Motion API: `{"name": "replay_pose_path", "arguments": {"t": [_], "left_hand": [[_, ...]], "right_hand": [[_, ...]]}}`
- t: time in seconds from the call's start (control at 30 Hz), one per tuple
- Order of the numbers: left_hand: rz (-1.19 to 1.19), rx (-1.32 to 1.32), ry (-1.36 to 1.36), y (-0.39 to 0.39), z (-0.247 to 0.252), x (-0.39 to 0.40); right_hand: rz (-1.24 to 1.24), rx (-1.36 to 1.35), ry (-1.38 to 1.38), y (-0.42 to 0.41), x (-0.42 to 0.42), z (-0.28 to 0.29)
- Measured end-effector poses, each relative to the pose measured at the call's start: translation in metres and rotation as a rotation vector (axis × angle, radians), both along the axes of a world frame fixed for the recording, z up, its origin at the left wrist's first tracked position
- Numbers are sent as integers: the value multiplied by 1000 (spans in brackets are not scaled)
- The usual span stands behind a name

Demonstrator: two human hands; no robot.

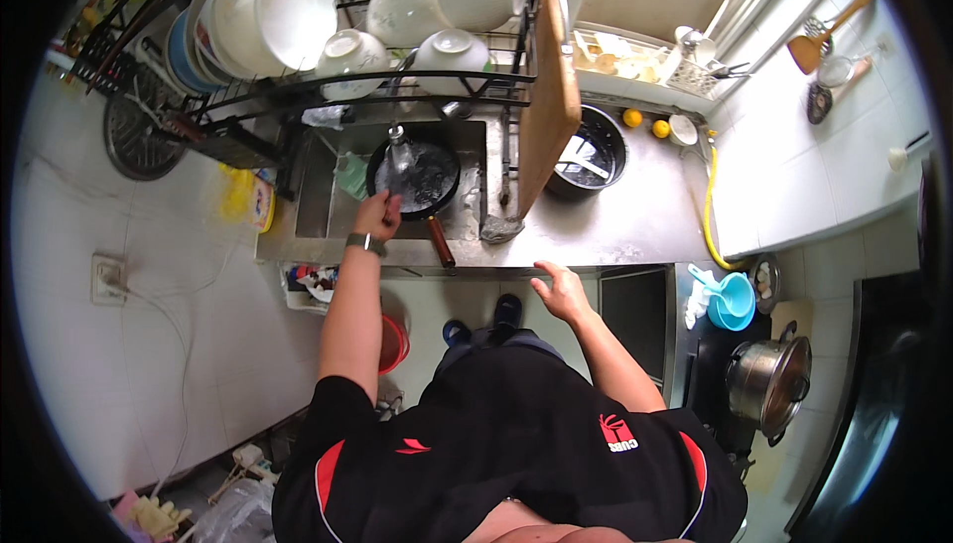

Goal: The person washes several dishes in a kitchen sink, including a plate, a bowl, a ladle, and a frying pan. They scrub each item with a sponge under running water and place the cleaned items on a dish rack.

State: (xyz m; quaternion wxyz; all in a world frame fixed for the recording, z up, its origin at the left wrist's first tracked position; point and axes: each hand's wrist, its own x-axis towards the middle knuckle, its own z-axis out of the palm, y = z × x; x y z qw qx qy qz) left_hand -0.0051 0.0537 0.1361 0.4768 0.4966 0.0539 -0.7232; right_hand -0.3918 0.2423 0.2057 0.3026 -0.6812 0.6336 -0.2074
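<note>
A black frying pan [428, 182] with a brown handle [441, 241] sits in the stainless steel sink [313, 204]. Water from the faucet [396, 133] runs into it, and liquid covers its bottom. My left hand [378, 215], with a watch on the wrist, is at the pan's near left rim with curled fingers. Something dark shows between them, but whether it is held is unclear. Beside the pan in the sink lies a pale green item [351, 174], partly hidden. My right hand [563, 293] hovers before the counter's front edge, holding nothing, fingers apart.
Above the sink stands a black dish rack [476, 80] with bowls [406, 3]; a wooden cutting board [549, 96] hangs at its right end. On the counter [640, 215] are a dark pot [614, 145] and two oranges [632, 118]. A lidded steel pot [763, 387] stands right.
</note>
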Motion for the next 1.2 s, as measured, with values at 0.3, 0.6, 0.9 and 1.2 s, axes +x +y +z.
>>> {"name": "replay_pose_path", "arguments": {"t": [0.3,0.6,0.9,1.2], "left_hand": [[-737,-501,-1942,81,7,51],[-773,-537,-1819,121,58,58],[-783,-457,-1902,131,44,83],[-835,-528,-1911,141,106,78]], "right_hand": [[-50,-121,-34,-11,24,-10],[152,-149,-94,-23,62,8],[205,-174,-171,-25,89,14],[343,-229,-161,-31,108,12]]}}
